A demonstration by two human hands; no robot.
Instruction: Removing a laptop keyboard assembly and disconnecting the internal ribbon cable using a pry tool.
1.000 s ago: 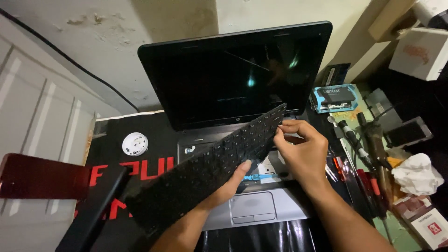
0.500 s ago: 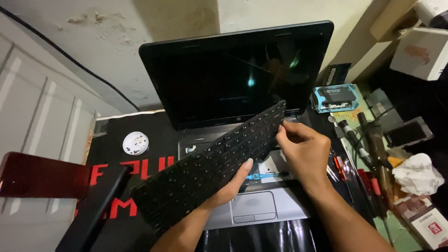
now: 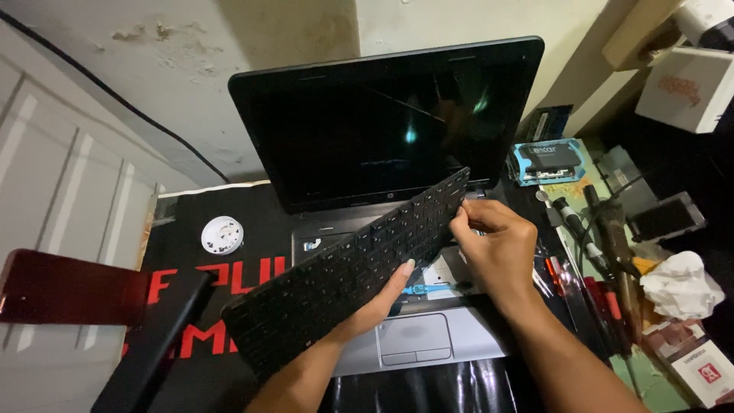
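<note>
The laptop (image 3: 397,153) stands open with a dark screen, and its keyboard bay is bare, so the keyboard (image 3: 344,275) is already out of it. The keyboard is tilted above the base. The left hand (image 3: 375,306) supports it from below; the right hand (image 3: 497,248) pinches its upper right edge.

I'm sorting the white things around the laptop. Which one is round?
The small white disc on the black mat, left of the laptop. The other white items, the crumpled tissue and the box, sit on the right.
</note>
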